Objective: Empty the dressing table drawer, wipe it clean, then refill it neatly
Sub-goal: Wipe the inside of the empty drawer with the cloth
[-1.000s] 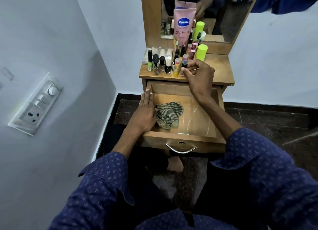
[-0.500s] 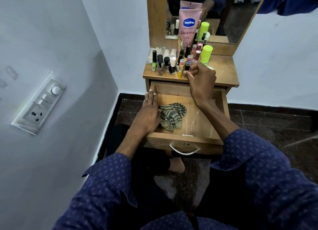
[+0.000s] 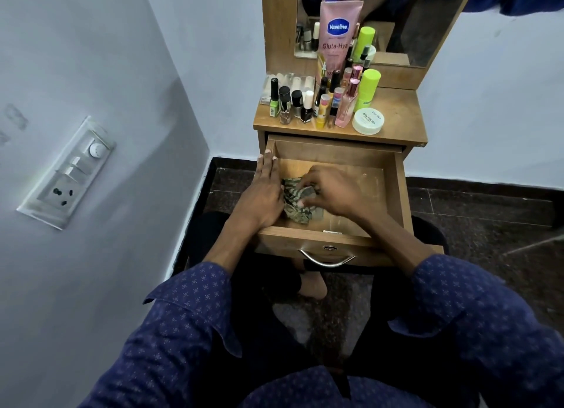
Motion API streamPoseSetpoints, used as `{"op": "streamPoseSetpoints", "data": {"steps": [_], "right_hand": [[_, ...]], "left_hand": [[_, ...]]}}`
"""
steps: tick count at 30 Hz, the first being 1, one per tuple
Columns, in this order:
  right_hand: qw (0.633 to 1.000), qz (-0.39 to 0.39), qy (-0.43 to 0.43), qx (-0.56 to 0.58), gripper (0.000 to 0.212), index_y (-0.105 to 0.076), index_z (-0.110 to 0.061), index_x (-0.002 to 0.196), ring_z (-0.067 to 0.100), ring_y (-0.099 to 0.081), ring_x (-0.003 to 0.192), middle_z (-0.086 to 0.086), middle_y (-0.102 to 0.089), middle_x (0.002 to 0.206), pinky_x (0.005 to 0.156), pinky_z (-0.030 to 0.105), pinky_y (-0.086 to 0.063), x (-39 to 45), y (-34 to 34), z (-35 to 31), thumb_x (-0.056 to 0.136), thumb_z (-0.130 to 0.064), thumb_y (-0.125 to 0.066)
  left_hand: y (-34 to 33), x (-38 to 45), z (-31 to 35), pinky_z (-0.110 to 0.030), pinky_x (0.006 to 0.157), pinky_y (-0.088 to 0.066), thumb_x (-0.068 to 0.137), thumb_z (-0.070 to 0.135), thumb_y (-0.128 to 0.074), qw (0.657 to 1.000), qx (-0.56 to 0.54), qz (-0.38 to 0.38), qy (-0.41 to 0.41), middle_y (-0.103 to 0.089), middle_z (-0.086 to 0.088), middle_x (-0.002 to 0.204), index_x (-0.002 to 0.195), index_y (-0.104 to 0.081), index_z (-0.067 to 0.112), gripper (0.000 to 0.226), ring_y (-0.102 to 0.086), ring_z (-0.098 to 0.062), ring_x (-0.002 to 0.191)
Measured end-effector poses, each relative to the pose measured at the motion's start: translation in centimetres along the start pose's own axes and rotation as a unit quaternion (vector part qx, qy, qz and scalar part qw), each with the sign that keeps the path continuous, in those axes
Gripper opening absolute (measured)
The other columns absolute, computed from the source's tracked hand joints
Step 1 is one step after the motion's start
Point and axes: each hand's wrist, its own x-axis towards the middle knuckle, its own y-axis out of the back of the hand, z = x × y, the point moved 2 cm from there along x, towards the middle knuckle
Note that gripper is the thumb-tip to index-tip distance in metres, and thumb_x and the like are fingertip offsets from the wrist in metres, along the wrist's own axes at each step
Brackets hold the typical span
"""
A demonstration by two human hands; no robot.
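The right hand (image 3: 332,191) reaches into the open drawer (image 3: 399,191) and its grip is curled down onto the striped cloth (image 3: 294,204), fingertips pinching the crumpled fabric. The left hand (image 3: 265,194) lies flat with straight fingers along the drawer's left wall, its grip relaxed and holding nothing, just beside the cloth. The cloth sits bunched on the drawer floor toward the left front; the rest of the wooden floor to its right is bare and glossy. The drawer is pulled well out, with a curved metal handle (image 3: 326,259) and a small keyhole on its front panel.

Above it, the desk (image 3: 396,117) carries the cosmetics: a row of nail polish bottles (image 3: 290,105) at the left, a pink perfume bottle (image 3: 346,108), a lime-capped bottle (image 3: 367,88), a round white jar (image 3: 367,120) at the front, and a tall pink Vaseline tube (image 3: 337,32) leaning at the mirror (image 3: 427,20). A switchboard (image 3: 67,172) is fixed to the left wall.
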Motion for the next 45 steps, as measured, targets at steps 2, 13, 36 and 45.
{"op": "streamPoseSetpoints", "data": {"steps": [2, 13, 36, 45], "right_hand": [[0.996, -0.030, 0.050, -0.074, 0.045, -0.073, -0.029, 0.124, 0.018, -0.065, 0.107, -0.005, -0.066, 0.117, 0.086, 0.037, -0.055, 0.0, -1.6, -0.2, 0.081, -0.038, -0.086], [0.989, 0.080, -0.008, -0.123, 0.031, -0.065, -0.004, 0.117, 0.035, -0.070, 0.097, 0.016, -0.070, 0.116, 0.079, 0.041, -0.058, 4.6, -0.8, -1.2, 0.094, -0.025, -0.068], [0.988, -0.142, 0.051, 0.015, 0.029, -0.080, -0.027, 0.109, 0.004, -0.056, 0.083, -0.011, -0.063, 0.093, 0.070, 0.027, -0.046, -2.8, -0.2, 3.5, 0.081, -0.031, -0.088], [0.986, 0.008, -0.104, -0.128, 0.027, -0.066, -0.008, 0.117, 0.034, -0.069, 0.096, 0.017, -0.072, 0.113, 0.076, 0.039, -0.055, 0.0, 3.1, 8.3, 0.094, -0.022, -0.071]], "left_hand": [[0.1, 0.0, 0.1, -0.041, 0.129, -0.002, 0.111, 0.018, -0.038, 1.000, -0.005, -0.003, 0.001, 0.022, -0.013, 0.173, 0.166, 0.006, 0.004, 0.072, 0.023, -0.025, 0.158], [0.3, 0.1, 0.2, -0.042, 0.133, 0.000, 0.109, 0.013, -0.037, 1.000, 0.001, -0.012, 0.002, 0.021, -0.017, 0.172, 0.164, 0.008, -0.001, 0.072, 0.022, -0.029, 0.159], [0.1, 0.3, -0.2, -0.036, 0.130, 0.006, 0.111, 0.014, -0.035, 1.000, 0.001, -0.005, -0.009, 0.022, -0.016, 0.172, 0.165, 0.007, -0.001, 0.069, 0.022, -0.028, 0.159], [0.3, 0.1, 0.1, -0.038, 0.130, 0.003, 0.109, 0.016, -0.044, 1.000, 0.011, -0.028, -0.001, 0.025, -0.017, 0.171, 0.164, 0.010, -0.001, 0.079, 0.023, -0.030, 0.159]]}}
